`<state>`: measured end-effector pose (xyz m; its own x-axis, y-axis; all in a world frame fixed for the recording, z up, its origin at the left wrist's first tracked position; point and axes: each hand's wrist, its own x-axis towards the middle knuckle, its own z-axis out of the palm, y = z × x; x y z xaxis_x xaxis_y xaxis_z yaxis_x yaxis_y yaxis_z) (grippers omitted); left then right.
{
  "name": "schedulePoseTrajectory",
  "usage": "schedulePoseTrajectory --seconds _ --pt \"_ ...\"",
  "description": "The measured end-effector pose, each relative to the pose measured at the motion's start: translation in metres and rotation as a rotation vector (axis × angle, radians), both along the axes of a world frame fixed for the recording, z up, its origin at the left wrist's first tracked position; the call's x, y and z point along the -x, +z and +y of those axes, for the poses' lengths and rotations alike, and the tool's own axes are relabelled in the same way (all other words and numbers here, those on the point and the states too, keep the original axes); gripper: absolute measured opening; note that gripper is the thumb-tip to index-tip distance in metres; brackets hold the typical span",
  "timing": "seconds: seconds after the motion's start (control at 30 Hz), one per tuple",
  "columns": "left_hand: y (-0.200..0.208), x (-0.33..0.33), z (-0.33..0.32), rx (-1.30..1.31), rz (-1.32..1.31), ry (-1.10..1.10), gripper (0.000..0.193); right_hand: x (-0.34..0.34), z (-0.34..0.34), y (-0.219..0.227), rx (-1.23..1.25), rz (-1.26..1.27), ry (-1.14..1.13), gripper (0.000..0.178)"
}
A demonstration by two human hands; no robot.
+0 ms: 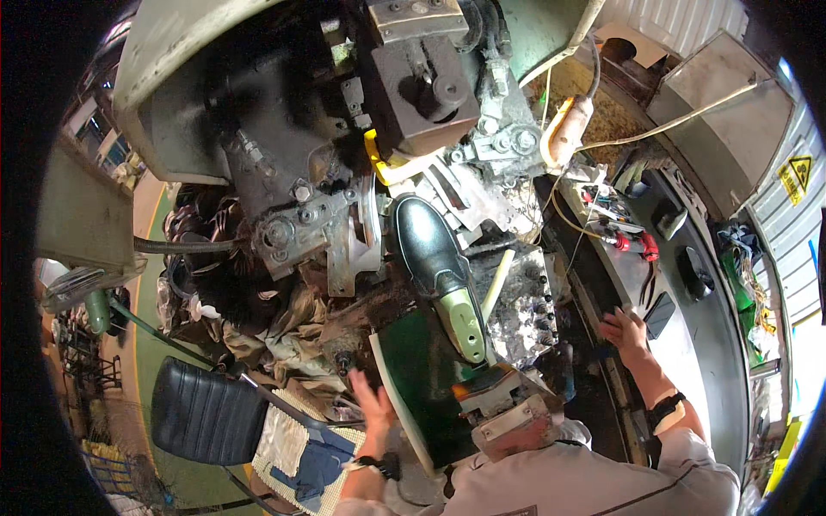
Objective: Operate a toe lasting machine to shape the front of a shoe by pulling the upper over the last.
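Note:
A glossy black shoe [425,238] sits in the machine, its toe pointing away from me under the dark press head [428,95]. The pale green shoe last [465,326] shows from its heel end. My left hand [372,402] is raised beside the edge of the green panel [413,365], fingers stretched and holding nothing. To the right, my right hand [625,332] hovers at the near edge of the side bench, fingers apart with nothing visible in them. A dark flat rectangular object [660,315] lies just beyond it. Both hands are apart from the shoe.
Metal clamp plates [353,249] flank the shoe. The side bench [723,344] carries red-handled tools [632,245] and a dark rounded object [693,273]. A black chair [209,408] with dark cloth [314,464] on its seat stands at the left. A cabled yellow-white device [568,131] hangs nearby.

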<state>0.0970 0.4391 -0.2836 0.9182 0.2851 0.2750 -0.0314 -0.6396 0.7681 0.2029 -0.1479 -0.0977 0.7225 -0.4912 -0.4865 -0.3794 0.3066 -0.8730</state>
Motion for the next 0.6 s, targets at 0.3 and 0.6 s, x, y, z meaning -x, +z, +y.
schedulePoseTrajectory --seconds 0.3,0.6 --pt "0.023 -0.016 0.011 -0.005 -0.032 0.302 0.075 0.116 -0.110 -0.092 -0.062 0.275 -0.230 0.047" --pt "0.074 -0.063 0.042 -0.818 -0.701 0.402 0.065 0.216 -0.083 -0.010 0.076 0.126 -0.310 0.052"
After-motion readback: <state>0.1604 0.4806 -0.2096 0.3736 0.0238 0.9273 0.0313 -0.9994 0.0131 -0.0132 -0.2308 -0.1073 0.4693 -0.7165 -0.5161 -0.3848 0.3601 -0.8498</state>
